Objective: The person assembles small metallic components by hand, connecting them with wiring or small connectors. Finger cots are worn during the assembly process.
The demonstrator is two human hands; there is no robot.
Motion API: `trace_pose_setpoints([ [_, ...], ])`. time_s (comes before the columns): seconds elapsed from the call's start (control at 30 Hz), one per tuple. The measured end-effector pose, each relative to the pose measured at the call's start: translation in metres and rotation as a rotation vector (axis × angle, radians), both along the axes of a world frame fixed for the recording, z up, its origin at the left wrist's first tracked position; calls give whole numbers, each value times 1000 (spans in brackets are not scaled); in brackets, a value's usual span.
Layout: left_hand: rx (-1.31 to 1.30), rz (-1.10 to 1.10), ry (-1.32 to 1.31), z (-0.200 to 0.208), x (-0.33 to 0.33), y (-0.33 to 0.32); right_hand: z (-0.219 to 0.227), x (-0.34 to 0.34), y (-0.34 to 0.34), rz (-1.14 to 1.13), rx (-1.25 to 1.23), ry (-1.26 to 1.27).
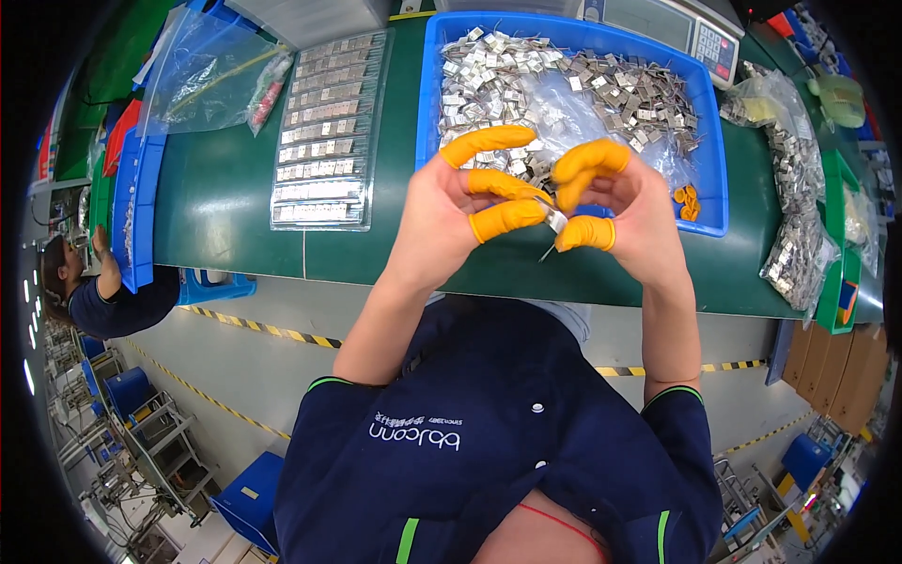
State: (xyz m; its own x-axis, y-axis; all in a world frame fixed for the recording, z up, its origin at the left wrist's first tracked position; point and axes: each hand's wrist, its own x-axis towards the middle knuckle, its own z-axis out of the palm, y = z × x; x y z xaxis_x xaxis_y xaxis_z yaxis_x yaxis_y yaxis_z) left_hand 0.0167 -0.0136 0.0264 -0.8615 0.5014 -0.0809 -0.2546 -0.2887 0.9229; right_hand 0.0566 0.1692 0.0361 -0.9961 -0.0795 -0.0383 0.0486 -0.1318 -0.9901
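Pinching a small silver part (556,222), the left hand (434,221) holds it at the near edge of the blue tray (718,179), the right hand (648,211) partly open beside it, the piece probably light and stiff, best gripped by its body, sparing the thin lead (547,253).

Laden green bench (216,202)

On it stand a blue tray (429,94) of metal parts (484,80), a clear tray (372,132) with rowed pieces (324,132), a clear bag (211,94), a scale (717,49), bagged parts (797,254) and, at right, apparently a green bin (831,305).
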Motion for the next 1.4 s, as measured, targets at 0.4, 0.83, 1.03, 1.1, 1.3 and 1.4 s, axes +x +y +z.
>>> trace_pose_setpoints([
  [0.4,4,-165,-95,2,-24,10,1,-8,-6,-85,386,275],
  [0.83,-1191,-158,1111,-32,-52,-5,-45,-86,4,268,1222,376],
  [1.03,-1268,-218,1124,-34,-55,-1,-59,-90,0,224,1230,512],
  [1.1,-1256,-227,1119,-35,-57,0,-52,-92,3,250,959,187],
  [1.3,-1244,-228,1179,-38,-59,5,-55,-95,7,109,796,211],
  [1.4,-1234,-222,1042,-37,-59,12,-57,-98,12,86,564,136],
])
